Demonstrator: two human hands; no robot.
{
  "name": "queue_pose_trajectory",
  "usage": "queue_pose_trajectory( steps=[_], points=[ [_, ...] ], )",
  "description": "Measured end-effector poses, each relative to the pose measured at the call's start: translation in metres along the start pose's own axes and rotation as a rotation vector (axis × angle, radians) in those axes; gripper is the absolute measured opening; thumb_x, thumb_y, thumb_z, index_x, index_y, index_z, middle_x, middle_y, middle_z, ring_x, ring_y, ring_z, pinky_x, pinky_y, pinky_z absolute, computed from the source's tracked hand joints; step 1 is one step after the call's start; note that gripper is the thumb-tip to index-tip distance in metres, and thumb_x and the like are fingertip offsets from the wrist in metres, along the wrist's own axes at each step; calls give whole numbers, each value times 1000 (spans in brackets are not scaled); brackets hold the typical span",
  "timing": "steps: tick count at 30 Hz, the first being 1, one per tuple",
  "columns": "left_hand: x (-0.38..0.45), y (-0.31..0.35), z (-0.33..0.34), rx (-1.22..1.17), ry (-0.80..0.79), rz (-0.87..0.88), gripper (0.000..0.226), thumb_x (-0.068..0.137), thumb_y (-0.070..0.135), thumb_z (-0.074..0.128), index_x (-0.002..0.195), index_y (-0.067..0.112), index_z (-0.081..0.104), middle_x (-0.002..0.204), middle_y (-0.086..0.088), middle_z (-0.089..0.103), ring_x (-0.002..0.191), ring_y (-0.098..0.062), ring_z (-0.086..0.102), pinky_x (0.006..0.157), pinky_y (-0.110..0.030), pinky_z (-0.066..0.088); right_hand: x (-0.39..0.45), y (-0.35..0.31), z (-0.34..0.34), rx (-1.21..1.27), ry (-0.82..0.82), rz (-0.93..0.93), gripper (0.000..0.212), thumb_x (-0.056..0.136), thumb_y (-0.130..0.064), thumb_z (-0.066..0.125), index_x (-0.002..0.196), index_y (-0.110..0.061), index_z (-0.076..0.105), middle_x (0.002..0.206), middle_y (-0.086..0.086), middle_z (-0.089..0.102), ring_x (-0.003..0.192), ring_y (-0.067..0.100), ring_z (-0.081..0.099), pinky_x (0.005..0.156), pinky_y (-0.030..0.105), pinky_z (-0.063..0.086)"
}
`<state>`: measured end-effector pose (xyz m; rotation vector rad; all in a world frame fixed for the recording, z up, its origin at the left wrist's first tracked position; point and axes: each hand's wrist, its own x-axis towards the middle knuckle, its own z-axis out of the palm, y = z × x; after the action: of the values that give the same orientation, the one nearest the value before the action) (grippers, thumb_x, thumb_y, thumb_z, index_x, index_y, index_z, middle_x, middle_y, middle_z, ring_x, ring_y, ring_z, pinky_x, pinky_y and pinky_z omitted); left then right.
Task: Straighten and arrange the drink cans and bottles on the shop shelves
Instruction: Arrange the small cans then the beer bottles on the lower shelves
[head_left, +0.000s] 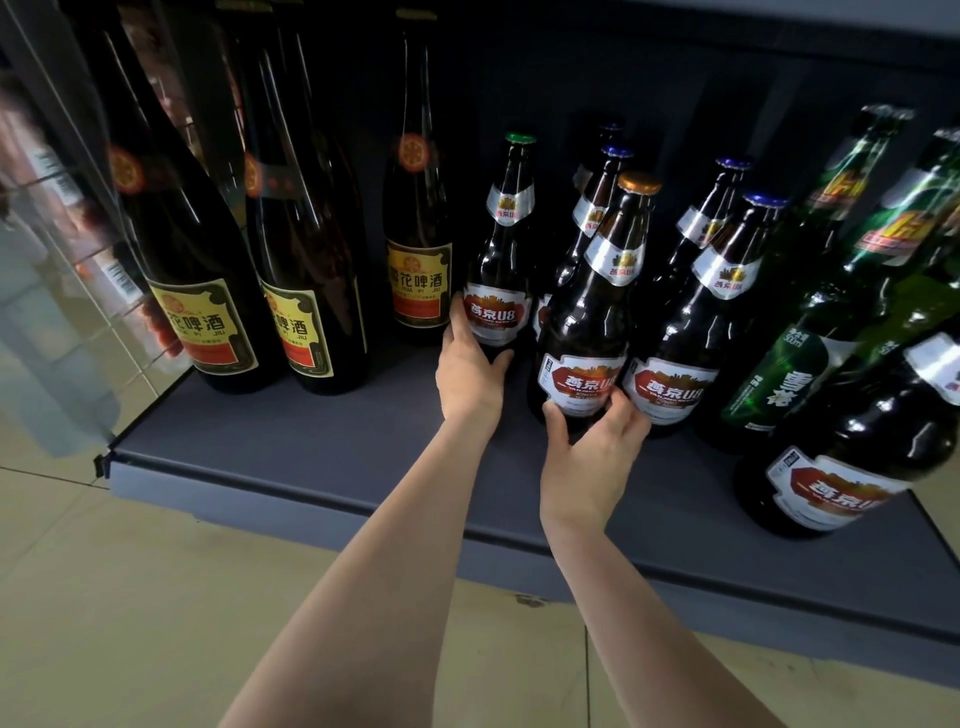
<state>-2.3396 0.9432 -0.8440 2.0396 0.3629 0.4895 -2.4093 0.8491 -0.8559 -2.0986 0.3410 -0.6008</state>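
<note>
Two bare hands work the dark grey bottom shelf (291, 441) at once. The left hand (470, 376) wraps thumb and fingers round the base of the brown glass beer bottle with a green cap (498, 270), which stands upright just beside the tall dark bottles with yellow labels (421, 223). The right hand (589, 457) cups the foot of the brown glass beer bottle with a gold cap (597, 312), fingers curled round the lower label, at the front of the row. Low grips probably suit sliding or turning each bottle without lifting it, labels outward. Blue-capped brown bottles (727, 291) stand close behind and beside; green glass bottles (810, 291) crowd the right, and another red-labelled brown bottle (852, 457) stands forward of the row, apparently unsorted.
</note>
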Motion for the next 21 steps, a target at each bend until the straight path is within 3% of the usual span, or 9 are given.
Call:
queue_pose_trajectory(
  steps=[5,9,12,15,19,21],
  points=[
    [-25,-12,-20,27,39,-6,74,87,11,60,148,17,18,143,-9,38,125,-26,45,96,-29,38,1,-4,-1,-69,6,-5,60,85,-31,66,131,-1,42,133,15,41,119,31,46,94,42,43],
    [-53,-14,-32,59,21,49,70,89,13,57,147,17,19,140,-7,42,120,-23,50,89,-22,36,6,0,-17,38,-159,10,56,84,-21,68,131,-3,43,134,12,41,120,28,48,99,40,44],
    [-66,-7,-31,139,-116,135,80,87,23,62,149,18,12,146,-6,36,129,-23,41,100,-28,34,15,20,-52,38,-340,-19,45,82,-15,71,120,-3,52,115,12,53,96,22,58,83,25,44],
    [-77,6,-16,255,-240,159,93,83,38,66,149,20,2,148,-5,33,134,-22,34,109,-37,27,23,44,-94,-31,-393,-51,30,81,-11,71,106,-3,59,102,10,55,85,20,58,73,18,41],
    [-84,25,10,254,-192,79,90,85,38,63,149,20,1,147,-2,34,135,-19,32,110,-37,20,24,60,-135,-6,-377,13,10,83,-11,68,85,-7,60,81,3,61,74,11,57,61,8,42],
    [-85,27,16,289,-148,53,87,87,38,60,149,20,1,146,-2,36,132,-21,36,110,-37,21,24,68,-148,-1,-330,67,17,84,-17,68,72,-10,58,70,-1,60,68,12,57,59,12,40]
  ],
)
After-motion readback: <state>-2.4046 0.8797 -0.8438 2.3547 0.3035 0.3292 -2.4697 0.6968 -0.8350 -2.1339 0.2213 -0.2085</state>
